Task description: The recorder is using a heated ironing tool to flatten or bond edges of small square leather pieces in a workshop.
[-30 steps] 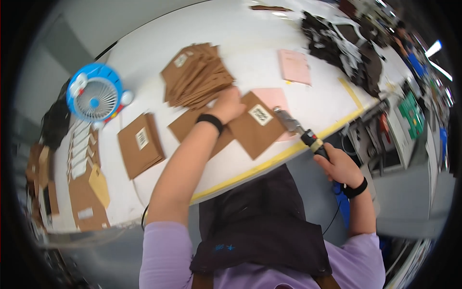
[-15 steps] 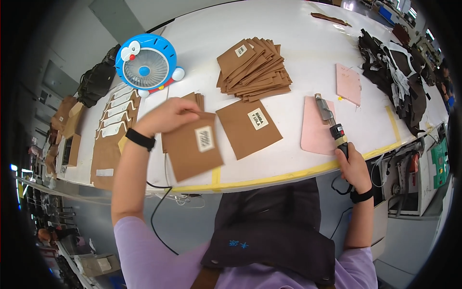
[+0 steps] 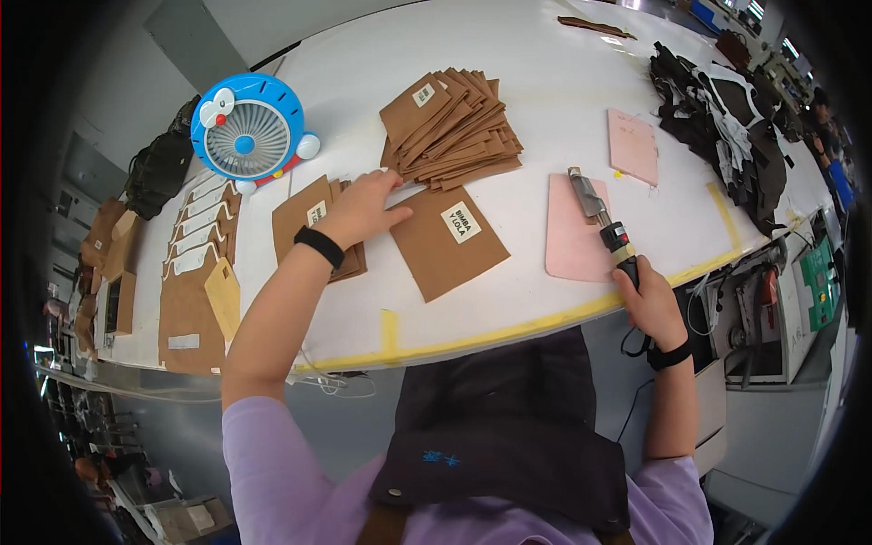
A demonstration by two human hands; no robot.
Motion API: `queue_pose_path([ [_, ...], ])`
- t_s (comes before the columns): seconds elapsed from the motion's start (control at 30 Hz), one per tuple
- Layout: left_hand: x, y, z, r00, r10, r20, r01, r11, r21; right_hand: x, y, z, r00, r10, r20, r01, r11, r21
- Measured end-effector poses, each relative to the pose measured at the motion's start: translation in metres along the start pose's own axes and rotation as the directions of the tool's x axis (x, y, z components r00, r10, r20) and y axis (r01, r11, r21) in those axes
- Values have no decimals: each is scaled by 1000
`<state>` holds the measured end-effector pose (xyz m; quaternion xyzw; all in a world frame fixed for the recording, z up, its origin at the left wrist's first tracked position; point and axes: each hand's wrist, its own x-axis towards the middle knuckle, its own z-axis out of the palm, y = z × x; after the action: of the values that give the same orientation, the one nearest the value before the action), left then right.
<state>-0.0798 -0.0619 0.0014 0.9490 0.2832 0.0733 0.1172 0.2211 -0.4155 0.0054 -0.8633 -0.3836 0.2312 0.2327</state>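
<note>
My left hand (image 3: 365, 207), thumb and fingers apart, reaches over the upper left corner of a square brown leather panel (image 3: 451, 250) with a pale label. Whether it touches the panel is hard to tell. Under my left wrist lies a small pile of similar brown panels (image 3: 295, 213), partly hidden by my hand. Beyond it stands a larger fanned stack of brown panels (image 3: 463, 132). In my right hand (image 3: 656, 304) is a slim hot-air gun (image 3: 610, 227) with a black handle and a metal nozzle, resting over a pink sheet (image 3: 572, 245).
A blue toy-shaped fan (image 3: 245, 132) stands at the far left. Brown pieces with white strips (image 3: 195, 291) and a yellow piece (image 3: 222, 295) lie left. Another pink sheet (image 3: 633, 147) and a heap of dark scraps (image 3: 727, 136) are right. Yellow tape (image 3: 509, 334) lines the table's front edge.
My left hand has let go of a labelled brown panel, now on the left pile, and moved right towards the square panel. My right hand still holds the hot-air gun.
</note>
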Motion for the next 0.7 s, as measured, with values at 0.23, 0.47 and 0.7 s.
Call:
queue_pose_path([
  [0.23, 10, 8, 26, 872, -94, 481, 354, 800, -485, 5, 24, 7, 977, -176, -117, 165, 981, -97],
  [0.47, 10, 74, 10, 906, 241, 350, 210, 462, -862, 3, 15, 0, 996, -76, -55, 78, 996, 43],
  [0.7, 39, 109, -14, 864, 443, 239, 135, 252, -958, 0, 19, 0, 998, -46, -43, 51, 992, 111],
])
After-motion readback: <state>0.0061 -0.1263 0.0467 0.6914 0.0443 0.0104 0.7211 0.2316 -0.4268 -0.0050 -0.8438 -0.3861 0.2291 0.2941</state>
